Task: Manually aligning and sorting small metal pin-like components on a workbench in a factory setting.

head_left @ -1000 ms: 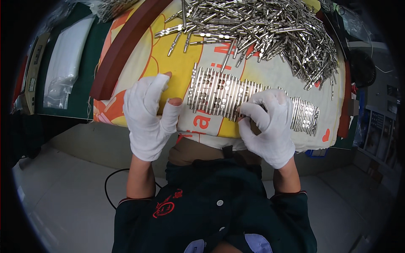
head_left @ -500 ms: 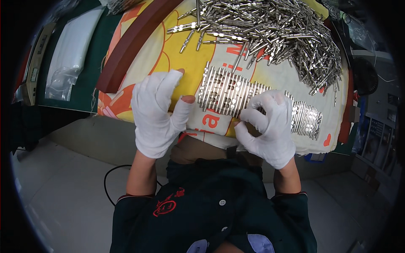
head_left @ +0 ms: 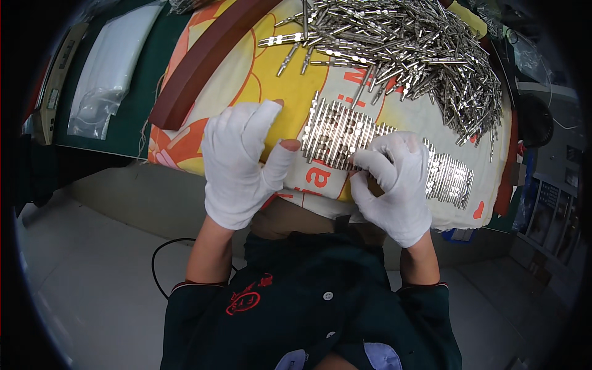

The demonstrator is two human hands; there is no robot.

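The white-gloved right hand is arching over the middle of a row of slim silver metal rods, thumb and forefinger bending toward each other at the row's near edge; we cannot tell whether they are gripping a rod. The white-gloved left hand is opening wide, bare tips of thumb and forefinger spreading apart just beside the row's left end, a strip of cloth separating them from it. The rods are lying closely side by side on a printed cloth, whose near edge is hanging toward the person's lap. Beyond the row, a band of fabric is parting it from a tangled heap of rods. A dark red bar is bordering the cloth's left side, leaving room beside the left hand; a reddish bar is edging the right. Farther left, a translucent plastic bag is lying on a green tabletop.
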